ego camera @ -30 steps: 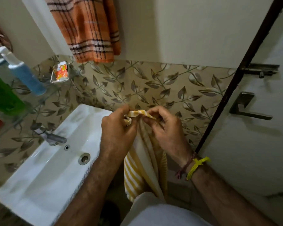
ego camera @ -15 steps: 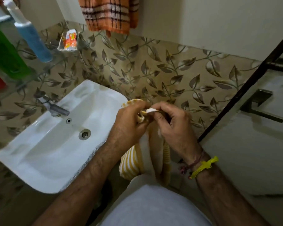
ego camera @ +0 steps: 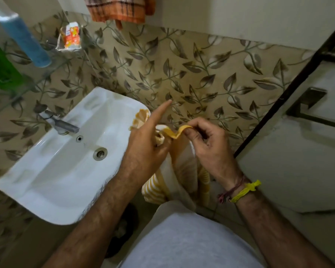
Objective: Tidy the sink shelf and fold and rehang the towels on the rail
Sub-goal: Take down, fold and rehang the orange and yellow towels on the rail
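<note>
A yellow-and-white striped towel hangs down between my two hands, right of the white sink. My left hand grips a bunched part of its top edge, with the index finger stretched out toward the wall. My right hand pinches the yellow hem a little to the right. An orange checked towel hangs at the top of the view; its rail is out of sight. The glass sink shelf on the left wall carries a blue bottle, a green bottle and a small orange-and-white packet.
A metal tap juts over the sink, with the drain below it. A door with a dark lever handle stands at the right, a black frame edge beside it. Leaf-patterned tiles cover the wall.
The view has tipped down, so the orange towel sits higher in frame. My hands have drawn slightly apart along the striped towel's top edge, and my left index finger now sticks out.
</note>
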